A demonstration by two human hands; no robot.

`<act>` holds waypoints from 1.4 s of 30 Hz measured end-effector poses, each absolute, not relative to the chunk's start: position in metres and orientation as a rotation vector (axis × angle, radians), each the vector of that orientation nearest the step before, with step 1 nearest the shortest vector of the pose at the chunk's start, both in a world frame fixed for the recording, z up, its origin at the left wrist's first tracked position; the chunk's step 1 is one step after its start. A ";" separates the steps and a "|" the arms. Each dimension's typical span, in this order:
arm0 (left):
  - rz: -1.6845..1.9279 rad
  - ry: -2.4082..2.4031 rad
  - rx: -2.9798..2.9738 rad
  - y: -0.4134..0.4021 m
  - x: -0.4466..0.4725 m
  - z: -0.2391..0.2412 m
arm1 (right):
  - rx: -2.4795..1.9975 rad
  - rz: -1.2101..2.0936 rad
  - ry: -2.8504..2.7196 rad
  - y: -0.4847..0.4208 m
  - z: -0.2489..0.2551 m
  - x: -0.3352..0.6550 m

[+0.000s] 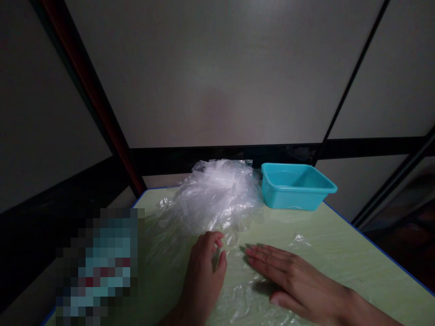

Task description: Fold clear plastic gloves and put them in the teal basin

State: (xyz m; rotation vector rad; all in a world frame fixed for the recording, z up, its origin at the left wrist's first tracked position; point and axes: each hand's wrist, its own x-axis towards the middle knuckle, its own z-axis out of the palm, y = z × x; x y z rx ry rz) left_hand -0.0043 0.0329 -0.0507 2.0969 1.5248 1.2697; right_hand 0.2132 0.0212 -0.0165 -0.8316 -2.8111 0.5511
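My right hand (292, 280) lies nearly flat, palm down, over a clear plastic bag (238, 299) spread on the table. Its fingers are stretched out, pointing left. My left hand (205, 271) is just left of the bag's far part, with fingers loosely bent and the thumb apart from them; nothing shows between them. Beyond the left hand is a big loose pile of clear plastic bags (220, 194). Part of the spread bag is hidden under my right hand, and its edges are hard to make out.
A turquoise plastic basin (292, 199) stands at the table's back right, beside the pile. The pale green table (360, 262) has a blue edge. A pixelated object (105, 267) is at the left edge. Light panels (224, 90) rise behind the table.
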 end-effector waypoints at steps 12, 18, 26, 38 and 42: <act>0.364 1.269 2.973 0.007 0.001 -0.067 | -1.091 0.509 -2.662 0.015 -0.022 0.209; 0.265 1.285 2.894 0.013 -0.003 -0.059 | -1.154 0.535 -2.613 0.019 -0.023 0.211; 0.204 1.273 2.889 0.016 -0.007 -0.055 | -1.006 0.618 -2.753 0.018 -0.020 0.207; 0.274 1.196 2.838 0.024 -0.021 -0.071 | -0.964 0.662 -2.791 0.021 -0.025 0.215; 0.287 1.207 2.833 0.025 -0.020 -0.073 | -1.010 0.621 -2.758 0.023 -0.030 0.222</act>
